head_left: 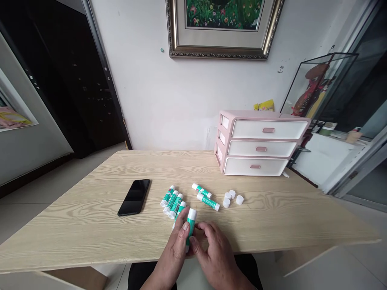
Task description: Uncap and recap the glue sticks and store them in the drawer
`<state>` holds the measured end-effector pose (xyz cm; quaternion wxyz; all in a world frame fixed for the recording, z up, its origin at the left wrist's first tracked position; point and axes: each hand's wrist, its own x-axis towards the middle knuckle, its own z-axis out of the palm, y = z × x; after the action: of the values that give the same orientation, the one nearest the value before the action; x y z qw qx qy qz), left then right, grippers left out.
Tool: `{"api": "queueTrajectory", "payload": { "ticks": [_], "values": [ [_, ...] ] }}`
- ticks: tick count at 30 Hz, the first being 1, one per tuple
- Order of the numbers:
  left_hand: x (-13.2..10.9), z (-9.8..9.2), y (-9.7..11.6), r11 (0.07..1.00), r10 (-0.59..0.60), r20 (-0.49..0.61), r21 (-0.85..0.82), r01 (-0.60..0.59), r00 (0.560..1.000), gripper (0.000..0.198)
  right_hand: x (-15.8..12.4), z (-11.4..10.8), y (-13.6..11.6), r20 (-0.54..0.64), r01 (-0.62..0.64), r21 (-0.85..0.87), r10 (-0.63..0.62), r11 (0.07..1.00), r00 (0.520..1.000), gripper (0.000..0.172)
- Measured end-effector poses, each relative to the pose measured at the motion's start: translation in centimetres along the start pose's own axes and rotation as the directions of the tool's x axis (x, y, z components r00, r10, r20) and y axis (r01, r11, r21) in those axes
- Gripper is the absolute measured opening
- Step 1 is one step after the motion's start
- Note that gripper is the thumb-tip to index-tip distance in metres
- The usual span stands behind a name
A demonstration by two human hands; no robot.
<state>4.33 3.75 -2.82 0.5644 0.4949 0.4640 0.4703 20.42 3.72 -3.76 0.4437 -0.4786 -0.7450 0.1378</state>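
Note:
My left hand (177,247) is closed around a green and white glue stick (191,223), holding it nearly upright, its white end up, at the table's front edge. From the other side, my right hand (214,249) has curled fingers, with the thumb against the lower part of this stick; its lower end is partly hidden. Just beyond my left hand, several similar glue sticks (171,200) lie side by side in a slanted row, the nearest partly covered by my fingers. Two more, an upper stick (202,190) and a lower stick (208,202), lie to their right, beside several loose white caps (226,202).
A black phone (134,197) lies on the wooden table (75,225) left of the glue sticks. At the back right stands a pink and white drawer unit (263,143) with a yellow packet (264,105) on top. A framed picture (219,52) hangs on the wall.

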Motion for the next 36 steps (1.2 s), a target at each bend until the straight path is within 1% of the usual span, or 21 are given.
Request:
{"api": "queueTrajectory", "payload": {
  "ticks": [3, 7, 9, 12, 16, 20, 22, 25, 28, 30, 32, 34, 36],
  "values": [
    [0.1, 0.4, 0.3, 0.998, 0.043, -0.04, 0.039, -0.041, 0.998, 0.076, 0.0, 0.7, -0.2, 0.002, 0.014, -0.058, -0.014, 0.998, 1.0, 0.024],
    [0.4, 0.6, 0.6, 0.993, 0.118, 0.0, -0.007, -0.118, 0.993, 0.077, 0.0, 1.1, -0.5, -0.041, 0.024, -0.073, -0.027, 0.997, 0.999, 0.024],
    [0.4, 0.6, 0.6, 0.99, 0.137, 0.024, -0.035, -0.136, 0.99, 0.08, 0.2, 1.3, -0.8, -0.046, 0.024, -0.067, -0.027, 0.997, 0.999, 0.022],
    [0.1, 0.3, 0.4, 0.992, 0.124, 0.063, -0.027, -0.123, 0.99, 0.083, 0.6, 1.5, -1.2, -0.032, 0.008, -0.075, -0.011, 0.997, 0.999, 0.025],
    [-0.4, 0.0, 0.0, 0.997, 0.078, 0.085, -0.005, -0.078, 0.993, 0.079, 0.6, 2.1, -1.1, -0.055, -0.018, -0.098, 0.012, 0.995, 0.998, 0.035],
    [-0.4, 0.2, -0.4, 0.993, 0.095, 0.126, -0.082, -0.085, 0.987, 0.08, 0.6, 2.1, 0.1, -0.053, -0.041, -0.095, 0.037, 0.995, 0.998, 0.04],
    [-0.4, 0.3, -0.4, 0.988, 0.115, 0.109, -0.119, -0.102, 0.987, 0.078, 1.0, 1.7, 1.0, -0.074, -0.045, -0.115, 0.036, 0.992, 0.997, 0.044],
    [-0.3, 0.3, -0.5, 0.969, 0.135, 0.018, -0.209, -0.129, 0.991, 0.061, 2.3, 0.7, 2.2, -0.105, -0.037, -0.205, 0.015, 0.978, 0.994, 0.046],
    [-0.3, 0.2, -0.5, 0.942, 0.16, -0.042, -0.293, -0.165, 0.986, 0.042, 3.8, 0.1, 2.9, -0.095, 0.006, -0.353, -0.042, 0.936, 0.995, 0.041],
    [-0.4, 0.2, -0.4, 0.946, 0.169, -0.047, -0.271, -0.175, 0.984, 0.036, 4.4, 0.3, 3.2, -0.081, 0.041, -0.443, -0.085, 0.896, 0.993, 0.037],
    [-0.5, 0.1, -0.3, 0.965, 0.167, -0.042, -0.198, -0.173, 0.985, 0.034, 4.8, 0.8, 3.4, -0.076, 0.053, -0.513, -0.107, 0.857, 0.991, 0.036],
    [-0.6, 0.1, -0.1, 0.978, 0.16, -0.034, -0.131, -0.163, 0.986, 0.034, 5.0, 1.5, 3.4, -0.066, 0.054, -0.563, -0.11, 0.825, 0.992, 0.038],
    [-0.8, 0.1, -0.1, 0.983, 0.152, -0.024, -0.103, -0.154, 0.988, 0.036, 5.2, 2.0, 3.4, -0.038, 0.053, -0.595, -0.094, 0.802, 0.995, 0.041]
  ]
}}
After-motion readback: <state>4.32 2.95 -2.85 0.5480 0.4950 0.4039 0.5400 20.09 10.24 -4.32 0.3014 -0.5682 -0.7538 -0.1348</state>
